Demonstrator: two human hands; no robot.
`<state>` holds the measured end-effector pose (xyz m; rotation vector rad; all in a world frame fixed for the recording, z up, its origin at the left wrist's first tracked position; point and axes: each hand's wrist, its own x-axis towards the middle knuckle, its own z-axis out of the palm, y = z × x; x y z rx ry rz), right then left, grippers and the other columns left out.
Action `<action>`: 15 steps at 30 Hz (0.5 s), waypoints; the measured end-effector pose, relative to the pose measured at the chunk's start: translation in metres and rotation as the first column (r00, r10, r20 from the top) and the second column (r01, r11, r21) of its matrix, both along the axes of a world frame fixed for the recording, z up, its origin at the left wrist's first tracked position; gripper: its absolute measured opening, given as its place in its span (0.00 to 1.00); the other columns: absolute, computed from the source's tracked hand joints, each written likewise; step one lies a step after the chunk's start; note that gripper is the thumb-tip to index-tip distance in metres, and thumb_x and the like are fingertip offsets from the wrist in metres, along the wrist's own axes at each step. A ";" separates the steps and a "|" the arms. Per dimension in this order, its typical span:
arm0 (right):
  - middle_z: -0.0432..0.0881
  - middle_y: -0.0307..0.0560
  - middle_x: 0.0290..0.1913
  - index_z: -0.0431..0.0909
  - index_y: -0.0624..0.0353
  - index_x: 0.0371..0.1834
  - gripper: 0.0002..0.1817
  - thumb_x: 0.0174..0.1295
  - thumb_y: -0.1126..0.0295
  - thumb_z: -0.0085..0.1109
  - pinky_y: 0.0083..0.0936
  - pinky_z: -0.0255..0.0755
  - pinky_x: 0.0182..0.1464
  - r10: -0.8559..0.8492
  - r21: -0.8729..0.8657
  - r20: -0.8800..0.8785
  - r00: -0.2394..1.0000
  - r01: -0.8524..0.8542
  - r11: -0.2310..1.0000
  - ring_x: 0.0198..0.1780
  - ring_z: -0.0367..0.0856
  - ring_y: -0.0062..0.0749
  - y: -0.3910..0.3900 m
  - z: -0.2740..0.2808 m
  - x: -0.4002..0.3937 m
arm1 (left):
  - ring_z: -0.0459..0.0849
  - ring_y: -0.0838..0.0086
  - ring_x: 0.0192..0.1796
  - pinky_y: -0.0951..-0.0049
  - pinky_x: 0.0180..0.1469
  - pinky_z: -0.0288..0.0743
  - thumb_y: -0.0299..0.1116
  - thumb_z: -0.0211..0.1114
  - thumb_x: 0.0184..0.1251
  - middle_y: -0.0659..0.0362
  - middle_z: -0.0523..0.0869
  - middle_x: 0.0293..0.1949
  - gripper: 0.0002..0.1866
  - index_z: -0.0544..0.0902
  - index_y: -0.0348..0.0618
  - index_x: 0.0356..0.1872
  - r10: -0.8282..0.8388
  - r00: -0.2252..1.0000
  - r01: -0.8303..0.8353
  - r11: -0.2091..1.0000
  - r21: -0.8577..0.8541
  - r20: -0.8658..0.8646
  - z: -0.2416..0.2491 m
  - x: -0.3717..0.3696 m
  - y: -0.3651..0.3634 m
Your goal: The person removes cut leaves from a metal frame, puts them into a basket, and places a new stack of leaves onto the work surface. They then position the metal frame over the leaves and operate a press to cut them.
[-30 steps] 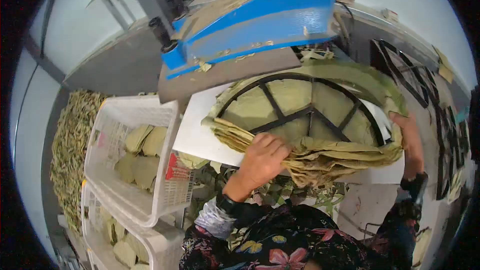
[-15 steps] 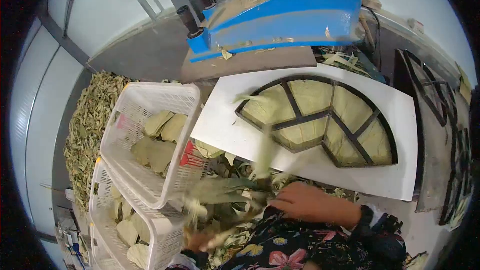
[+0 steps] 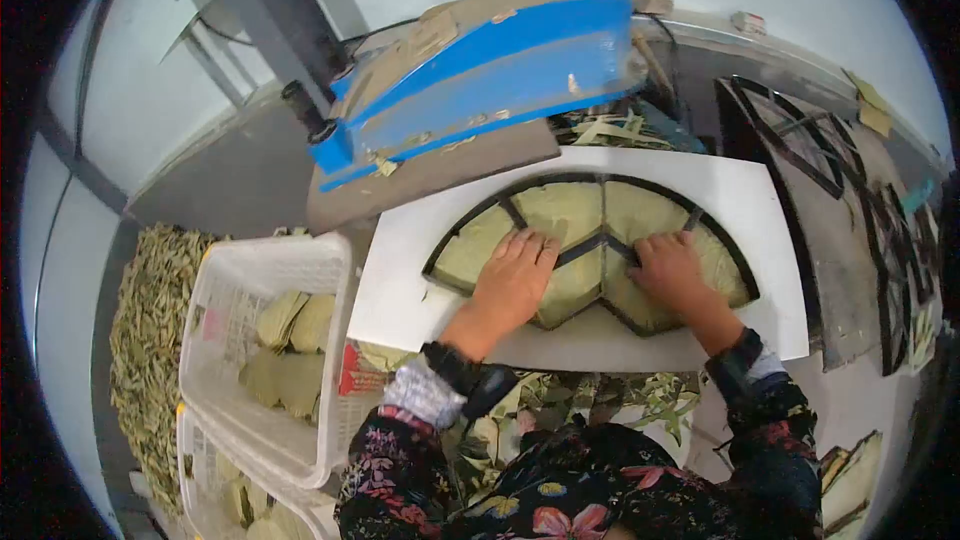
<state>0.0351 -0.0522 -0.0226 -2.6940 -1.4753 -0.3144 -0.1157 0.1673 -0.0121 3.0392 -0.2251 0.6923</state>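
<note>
Black fan-shaped frame (image 3: 580,250) is lying on a white board (image 3: 395,285) in the head view, its compartments holding pale green leaf pieces (image 3: 560,208). Two hands are working over it, well apart. The left hand (image 3: 512,285) is resting palm down, fingers extended across the left part of the frame. The right hand (image 3: 675,270) is bending its fingers over the right part; whether they are gripping a bar, I cannot tell. Behind the board, a blue machine (image 3: 490,80) is standing. Left of it, a white crate (image 3: 255,425) is holding more leaf pieces, with a leaf heap (image 3: 155,340) lying beyond.
</note>
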 end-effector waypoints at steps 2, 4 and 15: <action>0.80 0.46 0.35 0.72 0.57 0.39 0.09 0.58 0.68 0.47 0.37 0.65 0.47 0.023 -0.063 -0.037 0.999 -0.025 0.998 0.41 0.78 0.40 0.006 -0.013 0.005 | 0.72 0.57 0.54 0.61 0.60 0.63 0.25 0.58 0.51 0.49 0.74 0.52 0.27 0.69 0.36 0.57 -0.080 0.996 0.083 0.995 0.062 -0.044 -0.002 0.020 0.005; 0.79 0.45 0.30 0.71 0.57 0.37 0.09 0.55 0.66 0.51 0.37 0.66 0.47 0.068 0.011 0.056 0.996 -0.069 0.998 0.36 0.79 0.40 0.003 -0.024 0.007 | 0.73 0.58 0.52 0.61 0.60 0.63 0.25 0.55 0.54 0.50 0.75 0.46 0.25 0.70 0.44 0.57 -0.187 0.970 0.205 0.973 0.107 -0.156 0.001 0.026 0.004; 0.77 0.43 0.19 0.68 0.59 0.33 0.09 0.53 0.67 0.52 0.36 0.69 0.38 0.188 0.035 0.068 0.980 -0.190 0.981 0.24 0.79 0.40 -0.012 -0.008 -0.042 | 0.77 0.68 0.46 0.52 0.62 0.56 0.31 0.63 0.48 0.58 0.77 0.36 0.19 0.81 0.60 0.46 -0.131 0.876 0.301 0.901 0.312 -0.465 0.042 -0.010 -0.014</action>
